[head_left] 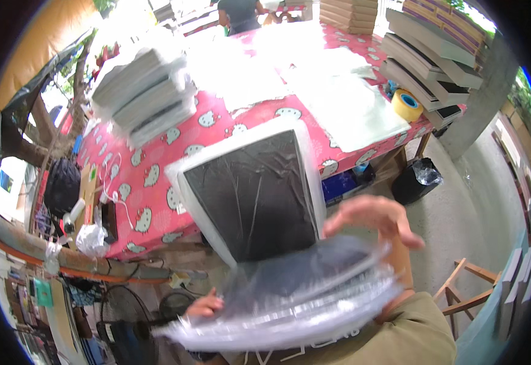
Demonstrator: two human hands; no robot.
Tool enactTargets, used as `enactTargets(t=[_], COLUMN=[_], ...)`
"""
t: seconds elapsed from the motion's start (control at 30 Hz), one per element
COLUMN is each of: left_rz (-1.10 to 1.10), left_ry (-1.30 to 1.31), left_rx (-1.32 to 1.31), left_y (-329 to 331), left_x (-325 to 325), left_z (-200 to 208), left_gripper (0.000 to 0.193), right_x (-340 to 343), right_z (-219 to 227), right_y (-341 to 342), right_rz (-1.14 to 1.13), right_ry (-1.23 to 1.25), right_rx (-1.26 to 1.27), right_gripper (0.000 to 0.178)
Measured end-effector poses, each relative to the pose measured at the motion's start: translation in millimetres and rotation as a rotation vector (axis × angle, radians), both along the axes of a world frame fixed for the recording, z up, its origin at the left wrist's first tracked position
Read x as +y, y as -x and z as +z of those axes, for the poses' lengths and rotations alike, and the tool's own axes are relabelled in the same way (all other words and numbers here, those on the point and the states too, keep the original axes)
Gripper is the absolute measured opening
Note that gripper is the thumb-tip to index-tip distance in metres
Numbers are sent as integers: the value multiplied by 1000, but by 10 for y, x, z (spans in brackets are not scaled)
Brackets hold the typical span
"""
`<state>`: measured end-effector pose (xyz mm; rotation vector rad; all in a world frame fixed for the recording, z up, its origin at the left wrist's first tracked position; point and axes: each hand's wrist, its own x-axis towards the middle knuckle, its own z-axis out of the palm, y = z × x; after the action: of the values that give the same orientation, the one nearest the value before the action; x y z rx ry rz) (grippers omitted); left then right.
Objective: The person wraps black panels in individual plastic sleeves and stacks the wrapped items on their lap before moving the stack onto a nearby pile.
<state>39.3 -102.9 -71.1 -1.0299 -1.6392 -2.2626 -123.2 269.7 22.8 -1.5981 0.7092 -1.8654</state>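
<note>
A blurred stack of flat, plastic-wrapped frames with a dark top is tilted close against my body. My left hand is closed on its left edge, with the fingertips showing on top. My right hand is raised just beyond the stack's right end. Its fingers are curved and apart, with nothing between them, and its forearm passes beside the stack. Ahead, a single white-bordered frame with a black, plastic-covered face rests on the near edge of the table, which has a pink patterned cloth.
Wrapped frames are piled at the table's left. White sheets, a yellow tape roll and a tall frame stack stand rightward. A black bin and wooden stool are on the floor. Another person sits far off.
</note>
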Motion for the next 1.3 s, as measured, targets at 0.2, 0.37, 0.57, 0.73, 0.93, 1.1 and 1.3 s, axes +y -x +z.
enactTargets(t=[0.2,0.37,0.57,0.73,0.93,1.1,1.3], left_rz=[621,567,669,571,518,502,258], left_ry=[-7,116,4,45,131,228,-20], left_rx=[-540,-648,-483,-555,-593,-658,-383], left_y=[162,546,660,407,402,241,243], left_x=[465,464,515,390,358,300,110], left_z=[80,270,325,334,135,105,-81], left_gripper=[38,45,49,46,42,40,30], right_x=[-68,-424,-476,-376,-366,-269,-141], right_z=[-481,-442,-379,-197,-386,298,534], right_y=[-536,-420,-315,-429,-351,-288,-352], right_rz=[-761,-1073,-1092,-935,-965,-929,-853], right_ry=[-356,-228,-272,-346,-146,-242,-602], right_rx=[-318,-521,-513,-450,-497,-433,-356], right_gripper=[86,57,60,57,70,38,11])
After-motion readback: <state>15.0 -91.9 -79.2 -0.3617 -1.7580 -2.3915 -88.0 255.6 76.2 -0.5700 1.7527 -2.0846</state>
